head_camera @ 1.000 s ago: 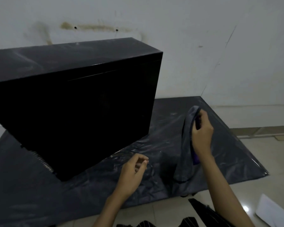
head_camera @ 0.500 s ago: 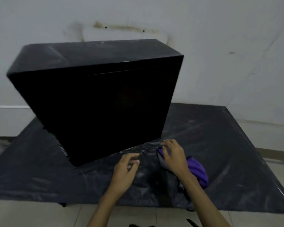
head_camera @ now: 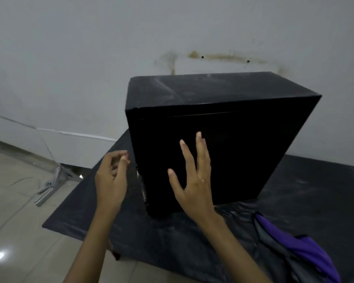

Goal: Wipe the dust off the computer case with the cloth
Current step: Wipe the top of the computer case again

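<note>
nearest us, the cloth (head_camera: 307, 250) lies on the black sheet (head_camera: 315, 186), held by neither hand. our right hand (head_camera: 194, 176) is spread toward the computer case (head_camera: 223, 144); our left hand (head_camera: 112, 180) hangs loosely curled, empty. risk: bare fingers smear the dusty panel.

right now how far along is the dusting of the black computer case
Barely begun. The black computer case shows grey dust streaks on top. The purple and grey cloth lies on the black plastic sheet, unheld. Right hand open before the case's side; left hand empty. All wiping remains.
</note>
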